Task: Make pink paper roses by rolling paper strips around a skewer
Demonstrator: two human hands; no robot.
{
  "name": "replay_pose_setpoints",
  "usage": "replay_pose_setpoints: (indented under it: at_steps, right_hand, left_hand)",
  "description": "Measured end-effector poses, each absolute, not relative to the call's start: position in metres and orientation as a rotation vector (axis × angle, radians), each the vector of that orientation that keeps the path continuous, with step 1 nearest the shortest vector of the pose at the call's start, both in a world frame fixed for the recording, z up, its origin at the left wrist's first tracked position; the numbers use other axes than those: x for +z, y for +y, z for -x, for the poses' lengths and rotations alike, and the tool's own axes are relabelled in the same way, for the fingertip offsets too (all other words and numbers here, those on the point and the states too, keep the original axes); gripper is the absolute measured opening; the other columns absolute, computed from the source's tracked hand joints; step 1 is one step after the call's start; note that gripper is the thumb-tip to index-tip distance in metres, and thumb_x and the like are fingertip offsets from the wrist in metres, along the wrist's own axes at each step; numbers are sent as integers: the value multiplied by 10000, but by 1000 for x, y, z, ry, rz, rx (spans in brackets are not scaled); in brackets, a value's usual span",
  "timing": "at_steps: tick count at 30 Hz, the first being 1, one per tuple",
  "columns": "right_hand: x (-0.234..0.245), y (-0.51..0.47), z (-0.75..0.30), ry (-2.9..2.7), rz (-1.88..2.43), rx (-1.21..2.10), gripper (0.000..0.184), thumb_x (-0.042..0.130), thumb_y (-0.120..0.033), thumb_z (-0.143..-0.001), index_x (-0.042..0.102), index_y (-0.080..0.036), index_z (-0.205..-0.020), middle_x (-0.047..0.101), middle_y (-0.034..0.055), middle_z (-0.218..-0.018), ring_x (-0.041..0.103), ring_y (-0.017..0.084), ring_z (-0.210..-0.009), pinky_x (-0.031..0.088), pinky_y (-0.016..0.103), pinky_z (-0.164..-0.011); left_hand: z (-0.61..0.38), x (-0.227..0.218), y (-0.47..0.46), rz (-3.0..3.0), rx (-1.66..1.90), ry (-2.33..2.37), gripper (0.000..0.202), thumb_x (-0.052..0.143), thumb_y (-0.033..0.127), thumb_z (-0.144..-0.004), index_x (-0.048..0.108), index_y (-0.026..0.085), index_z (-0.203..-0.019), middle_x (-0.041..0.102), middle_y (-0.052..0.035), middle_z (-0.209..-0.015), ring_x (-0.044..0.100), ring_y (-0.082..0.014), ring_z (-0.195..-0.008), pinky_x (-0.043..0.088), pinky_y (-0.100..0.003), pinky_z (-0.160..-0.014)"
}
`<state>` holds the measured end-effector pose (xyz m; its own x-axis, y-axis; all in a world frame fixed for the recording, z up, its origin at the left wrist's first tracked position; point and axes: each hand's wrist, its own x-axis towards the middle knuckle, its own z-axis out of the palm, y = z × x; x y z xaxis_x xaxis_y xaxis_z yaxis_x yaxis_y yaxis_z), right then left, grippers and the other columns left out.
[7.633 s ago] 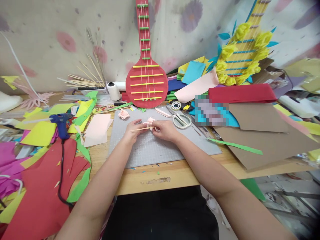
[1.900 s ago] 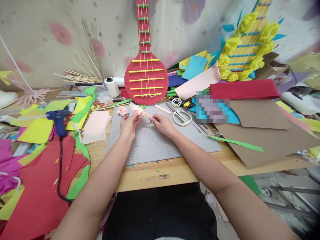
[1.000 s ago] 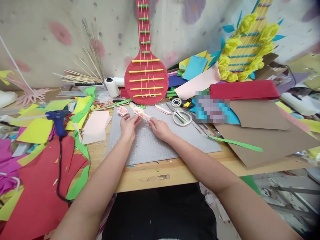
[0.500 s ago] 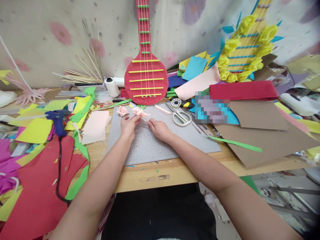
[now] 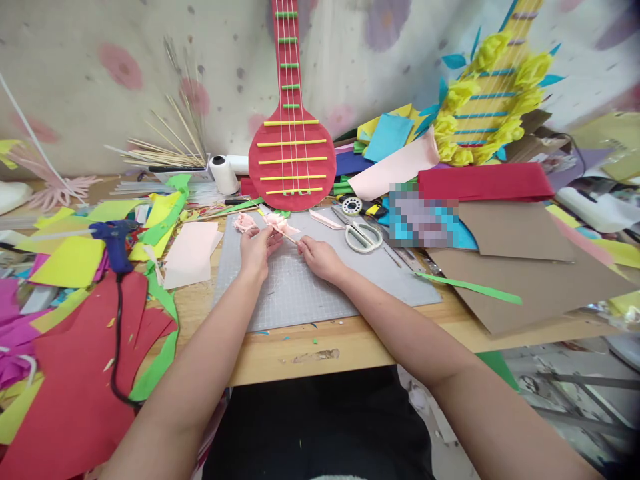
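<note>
Over the grey cutting mat [image 5: 300, 293], my right hand [image 5: 323, 260] pinches the near end of a thin wooden stick [image 5: 286, 235]. The stick slants up and left across a crumpled light-pink paper piece [image 5: 281, 222]. My left hand [image 5: 256, 253] is closed at the near edge of that pink paper, thumb and forefinger by the stick; its exact fingertip contact is partly hidden. Just left of it lies a pink paper flower [image 5: 243, 222] on the mat. Scissors with pale handles [image 5: 364, 238] and a folded pink strip [image 5: 326, 219] lie to the right.
A red paper lute [image 5: 293, 160] stands behind the mat. At left are a blue glue gun [image 5: 116, 243], pink paper sheets [image 5: 190, 257] and red paper [image 5: 85, 373]. Brown cardboard [image 5: 530, 287] lies right. A yellow flowered instrument [image 5: 485, 107] leans at the back.
The wooden stick has tilted and now shows across the pink paper, its far end pointing up and left. My left hand has shifted slightly; my right hand keeps its pinch.
</note>
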<state>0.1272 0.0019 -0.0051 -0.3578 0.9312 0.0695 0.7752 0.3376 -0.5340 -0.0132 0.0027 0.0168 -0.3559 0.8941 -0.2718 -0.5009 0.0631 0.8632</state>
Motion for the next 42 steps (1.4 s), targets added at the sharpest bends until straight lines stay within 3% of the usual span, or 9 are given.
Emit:
replay_pose_setpoints:
  at_steps: [17, 23, 29, 36, 42]
  right_hand:
    - [6, 1, -130, -2355, 1376, 699, 317, 301, -281, -920, 577, -180, -801, 615, 17, -712, 541, 132, -659, 360, 237, -656]
    - [2, 0, -126, -2317, 1490, 642, 332, 281, -322, -931, 573, -168, -899, 646, 67, -808, 575, 160, -716, 364, 251, -679]
    - [1, 2, -129, -2310, 1433, 674, 314, 295, -309, -929, 568, -177, -849, 632, 37, -754, 551, 139, -667, 352, 235, -651]
    - [0, 3, -135, -2272, 1405, 713, 310, 291, -298, -927, 556, -180, -815, 587, 4, -662, 511, 115, -604, 338, 220, -618]
    - [4, 1, -133, -2352, 1391, 696, 299, 308, -294, -920, 560, -182, -803, 607, 23, -714, 531, 132, -667, 341, 232, -647]
  left_hand:
    - [11, 5, 5, -546, 1717, 1134, 293, 615, 52, -696, 398, 197, -829, 579, 50, -638, 597, -95, -567, 510, -278, -694]
    - [6, 10, 5, -497, 1694, 1181, 276, 560, 33, -722, 380, 195, -856, 593, 34, -667, 608, -94, -593, 518, -278, -701]
    - [9, 10, 3, -411, 1636, 1133, 341, 584, -4, -678, 360, 193, -842, 601, 16, -687, 634, -123, -631, 517, -322, -748]
    - [9, 10, 1, -487, 1663, 1158, 350, 607, 72, -714, 343, 205, -902, 613, 15, -693, 638, -132, -599, 525, -321, -707]
    - [8, 9, 3, -454, 1676, 1200, 359, 586, 11, -683, 346, 207, -865, 586, 41, -652, 609, -113, -569, 521, -297, -676]
